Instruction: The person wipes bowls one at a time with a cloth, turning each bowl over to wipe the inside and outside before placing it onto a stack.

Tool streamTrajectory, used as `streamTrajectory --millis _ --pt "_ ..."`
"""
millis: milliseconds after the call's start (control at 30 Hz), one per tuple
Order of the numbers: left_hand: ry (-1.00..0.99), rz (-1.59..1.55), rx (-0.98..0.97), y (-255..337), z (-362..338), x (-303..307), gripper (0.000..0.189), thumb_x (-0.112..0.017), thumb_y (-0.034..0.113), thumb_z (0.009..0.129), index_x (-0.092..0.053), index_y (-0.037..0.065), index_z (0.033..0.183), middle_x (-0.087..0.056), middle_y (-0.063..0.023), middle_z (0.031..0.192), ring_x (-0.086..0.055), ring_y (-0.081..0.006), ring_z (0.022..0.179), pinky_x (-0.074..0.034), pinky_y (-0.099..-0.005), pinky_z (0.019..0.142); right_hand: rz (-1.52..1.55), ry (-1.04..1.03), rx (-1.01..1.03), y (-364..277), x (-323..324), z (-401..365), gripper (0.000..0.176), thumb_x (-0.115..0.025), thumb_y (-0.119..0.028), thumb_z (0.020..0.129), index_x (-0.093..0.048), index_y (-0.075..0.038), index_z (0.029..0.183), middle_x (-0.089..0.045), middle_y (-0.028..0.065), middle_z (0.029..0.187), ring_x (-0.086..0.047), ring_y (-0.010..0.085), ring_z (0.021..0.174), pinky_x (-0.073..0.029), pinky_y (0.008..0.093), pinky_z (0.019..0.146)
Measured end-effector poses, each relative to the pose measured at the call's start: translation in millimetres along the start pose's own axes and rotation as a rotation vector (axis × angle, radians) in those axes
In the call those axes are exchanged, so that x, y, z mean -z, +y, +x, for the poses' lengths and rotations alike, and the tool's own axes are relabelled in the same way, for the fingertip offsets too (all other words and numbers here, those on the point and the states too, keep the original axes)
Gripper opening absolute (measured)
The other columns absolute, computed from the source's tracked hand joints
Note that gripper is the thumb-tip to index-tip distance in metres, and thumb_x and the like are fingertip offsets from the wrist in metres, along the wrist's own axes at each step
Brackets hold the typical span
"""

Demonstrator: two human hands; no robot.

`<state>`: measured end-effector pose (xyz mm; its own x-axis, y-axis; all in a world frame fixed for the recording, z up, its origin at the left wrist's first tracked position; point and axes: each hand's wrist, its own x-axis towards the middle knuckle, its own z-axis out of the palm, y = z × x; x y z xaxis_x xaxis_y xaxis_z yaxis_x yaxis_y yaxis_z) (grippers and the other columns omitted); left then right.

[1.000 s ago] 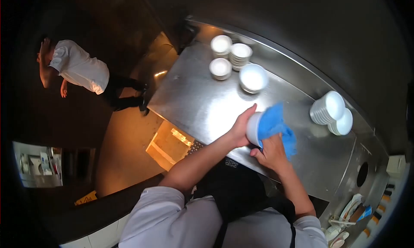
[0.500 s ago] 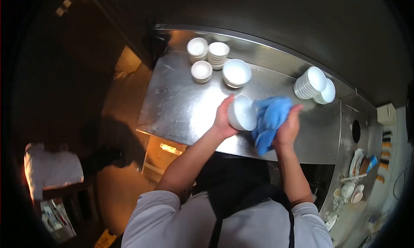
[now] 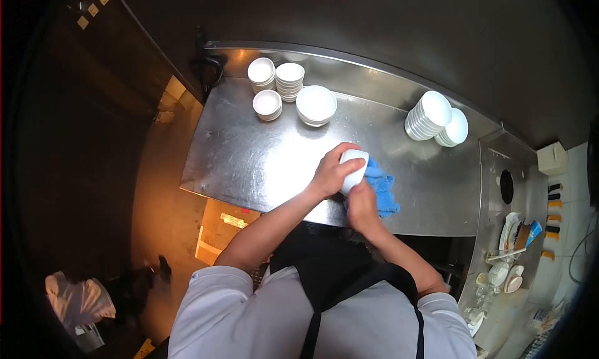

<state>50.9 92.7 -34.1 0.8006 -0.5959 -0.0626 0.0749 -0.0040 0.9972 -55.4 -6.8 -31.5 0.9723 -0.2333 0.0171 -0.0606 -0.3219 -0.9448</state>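
A white bowl is tipped on its side above the front part of the steel counter. My left hand grips it from the left, thumb across its outside. Against the bowl's right side, my right hand is closed on a blue cloth, whose loose end hangs to the right. The bowl's mouth faces away from the camera, so its inside is hidden. Behind my hands stands a short stack of larger white bowls.
Stacks of small white bowls stand at the back left. Two leaning stacks of white bowls are at the back right. Farther right, a side counter with a round hole carries used dishes. Knives hang on the right wall.
The bowl has turned so its mouth faces away. My right hand and the cloth have moved left against it. A person at far left has shifted lower.
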Motion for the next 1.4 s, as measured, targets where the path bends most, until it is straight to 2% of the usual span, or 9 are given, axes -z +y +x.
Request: streamTrajectory --millis 100,200,367,567,700,800,967,1200,1400 --pt "-0.175 -0.670 0.318 0 3 -11 0.042 -0.051 0.033 0.096 -0.059 0.001 0.121 -0.067 -0.0138 0.109 -0.065 -0.0264 0.099 -0.051 -0.0385 0.092 0.671 0.181 -0.414 -31 17 18 0.059 -0.026 -0.047 0.107 -0.056 0.004 0.114 -0.063 0.0144 0.105 -0.061 0.0210 0.088 -0.049 0.0352 0.082" --pt "-0.158 -0.978 0.446 -9 19 -6 0.045 -0.048 0.038 0.096 -0.060 0.003 0.122 -0.067 -0.0148 0.115 -0.065 -0.0284 0.104 -0.050 -0.0428 0.096 0.304 0.274 -0.076 -18 33 31 0.057 -0.029 -0.049 0.106 -0.056 0.001 0.116 -0.062 0.0101 0.102 -0.060 0.0183 0.089 -0.048 0.0336 0.085" --pt "-0.285 -1.009 0.557 20 22 7 0.052 -0.044 0.044 0.096 -0.057 0.004 0.127 -0.064 -0.0140 0.122 -0.064 -0.0294 0.109 -0.048 -0.0451 0.102 -0.524 0.145 0.422 -32 45 37 0.055 -0.059 -0.043 0.090 -0.054 0.004 0.119 -0.046 0.0312 0.128 -0.046 0.0487 0.119 -0.034 0.0538 0.105" --pt "-0.329 -0.888 0.507 4 28 17 0.047 -0.048 0.042 0.095 -0.062 0.003 0.118 -0.066 -0.0143 0.116 -0.063 -0.0289 0.108 -0.050 -0.0443 0.097 -0.741 -0.081 0.595 -3 19 17 0.061 -0.062 -0.054 0.084 -0.058 0.002 0.108 -0.055 0.0275 0.121 -0.050 0.0424 0.120 -0.034 0.0533 0.105" --pt "-0.252 -0.917 0.606 -4 25 12 0.042 -0.047 0.039 0.096 -0.065 0.004 0.109 -0.069 -0.0142 0.104 -0.067 -0.0271 0.098 -0.052 -0.0423 0.093 -0.525 0.046 0.434 -1 9 16 0.041 -0.077 -0.037 0.082 -0.056 -0.002 0.084 -0.065 0.0184 0.087 -0.061 0.0382 0.076 -0.046 0.0433 0.067" --pt "-0.405 -0.986 0.630 -17 29 12 0.040 -0.047 0.038 0.096 -0.065 0.004 0.107 -0.070 -0.0140 0.100 -0.067 -0.0255 0.096 -0.053 -0.0406 0.091 -0.386 -0.099 0.289 -15 19 25 0.038 -0.081 -0.032 0.078 -0.059 -0.001 0.082 -0.065 0.0191 0.081 -0.062 0.0350 0.067 -0.047 0.0385 0.060" --pt "-0.138 -0.914 0.349 0 29 -16 0.042 -0.050 0.039 0.096 -0.062 0.005 0.117 -0.066 -0.0113 0.111 -0.066 -0.0215 0.100 -0.053 -0.0366 0.087 0.017 -0.108 0.124 -28 49 49 0.028 -0.079 -0.021 0.079 -0.067 0.000 0.094 -0.067 0.0057 0.082 -0.061 0.0123 0.073 -0.051 0.0303 0.069" --pt "-0.033 -0.999 0.401 19 27 -29 0.053 -0.047 0.044 0.096 -0.053 0.007 0.132 -0.061 -0.0121 0.127 -0.059 -0.0300 0.118 -0.045 -0.0494 0.103 0.856 0.174 -0.177 -16 86 81 0.029 -0.076 -0.020 0.087 -0.064 -0.003 0.107 -0.067 0.0041 0.093 -0.064 0.0130 0.082 -0.053 0.0297 0.073" --pt "0.112 -1.128 0.300 10 44 -50 0.053 -0.049 0.045 0.099 -0.051 0.004 0.132 -0.059 -0.0117 0.129 -0.059 -0.0300 0.118 -0.046 -0.0483 0.101 0.746 0.359 -0.090 10 92 93 0.023 -0.070 -0.020 0.092 -0.063 -0.001 0.101 -0.067 0.0043 0.090 -0.062 0.0113 0.080 -0.052 0.0298 0.071"
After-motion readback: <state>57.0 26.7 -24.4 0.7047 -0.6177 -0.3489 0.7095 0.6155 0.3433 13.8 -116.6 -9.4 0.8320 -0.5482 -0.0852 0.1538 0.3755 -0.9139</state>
